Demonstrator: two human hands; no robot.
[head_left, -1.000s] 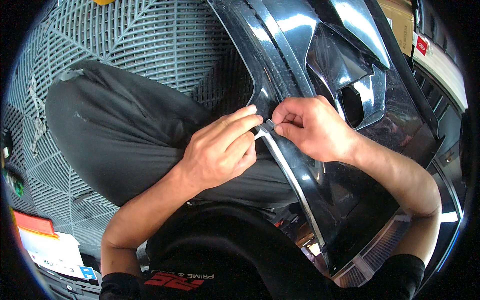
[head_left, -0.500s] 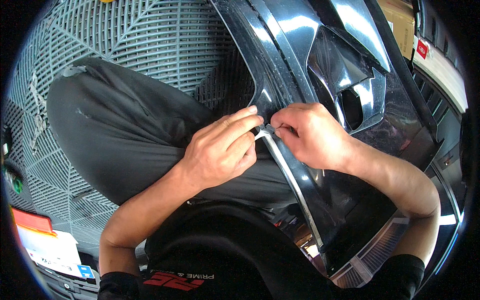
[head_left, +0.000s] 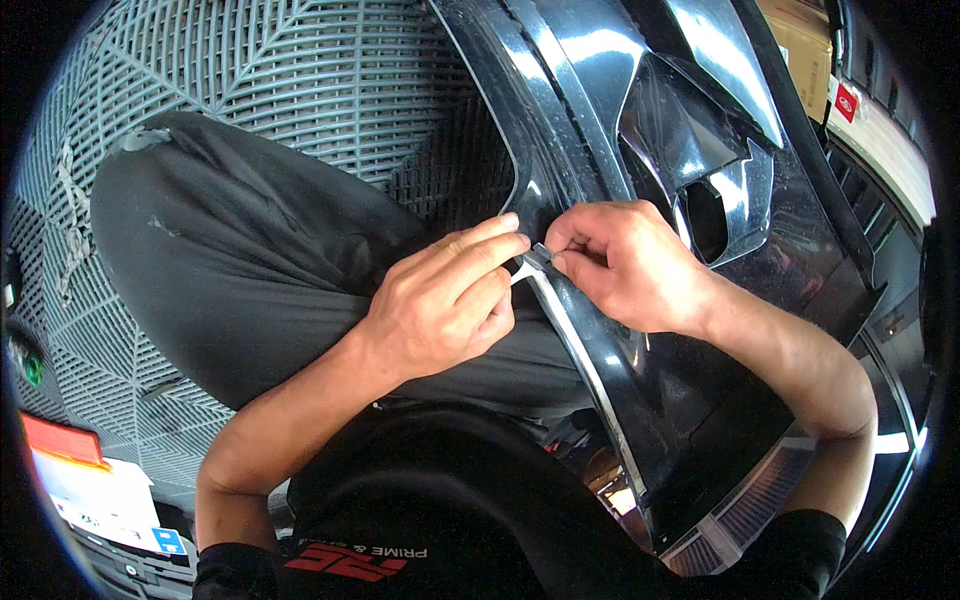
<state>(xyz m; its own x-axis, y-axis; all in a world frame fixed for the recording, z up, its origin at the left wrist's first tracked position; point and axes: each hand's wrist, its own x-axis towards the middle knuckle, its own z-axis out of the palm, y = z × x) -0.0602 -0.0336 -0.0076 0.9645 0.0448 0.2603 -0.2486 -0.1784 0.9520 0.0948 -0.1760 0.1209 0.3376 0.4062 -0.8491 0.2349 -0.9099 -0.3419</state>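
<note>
A glossy black bumper panel [head_left: 680, 400] lies beside me on the right, partly over my leg, with a pale narrow edge [head_left: 580, 350] running toward me. My left hand [head_left: 450, 295] grips that edge near a bend, fingertips resting on top and thumb partly hidden. My right hand [head_left: 625, 265] is pinched on a small grey piece [head_left: 540, 255] at the same edge, just right of my left fingertips. Whether that piece is loose or attached I cannot tell.
My bent leg [head_left: 220, 250] in dark trousers lies on a grey grid floor [head_left: 290, 70]. At the lower left are an orange item [head_left: 62, 440] and white sheets [head_left: 105, 495]. A cardboard box [head_left: 800, 60] and a white surface [head_left: 890, 170] stand beyond the panel.
My right fingertips shift slightly at the small grey piece, and the right hand sits a little lower than a second ago. My left hand stays almost in place.
</note>
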